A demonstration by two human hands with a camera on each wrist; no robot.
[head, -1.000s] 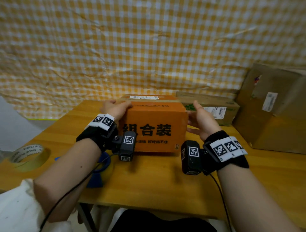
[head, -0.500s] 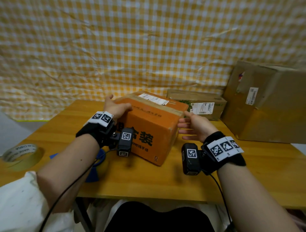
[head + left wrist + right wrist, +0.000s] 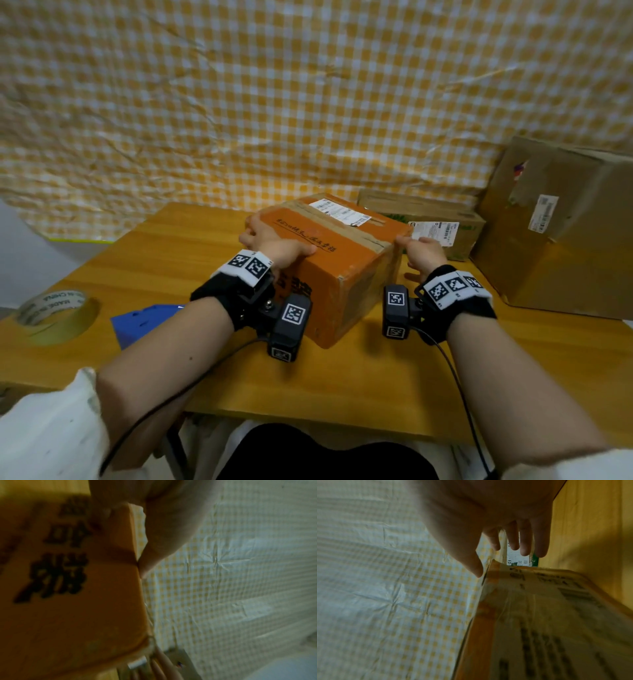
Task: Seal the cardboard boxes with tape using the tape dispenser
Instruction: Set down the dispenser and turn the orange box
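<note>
I am looking down at a wooden table (image 3: 191,246) that is sitting in front of a yellow-and-white checked cloth (image 3: 308,96), which is hanging across the far side. At the far right a big brown carton (image 3: 561,240) is standing on the table, and a low brown box (image 3: 428,212) with a white label is lying just left of it, against the cloth. The orange cardboard box (image 3: 342,267) is sitting near the middle of the table, turned so that one corner is pointing toward me; old tape and a white shipping label are running across its top. My left hand (image 3: 274,245) is gripping the box at its left top edge, with the thumb lying on the top face and the fingers wrapping round the far left corner. My right hand (image 3: 423,255) is reaching to the box's right top corner; the right wrist view is showing its fingers (image 3: 524,540) straight and slightly spread beyond the corner, with the thumb tip just beside the edge, and I cannot tell whether it is touching. At the near left, a blue tape dispenser (image 3: 147,320) is lying on the table, partly hidden behind my left forearm. Further left, a roll of clear tape (image 3: 51,313) is lying flat near the table's left edge.
</note>
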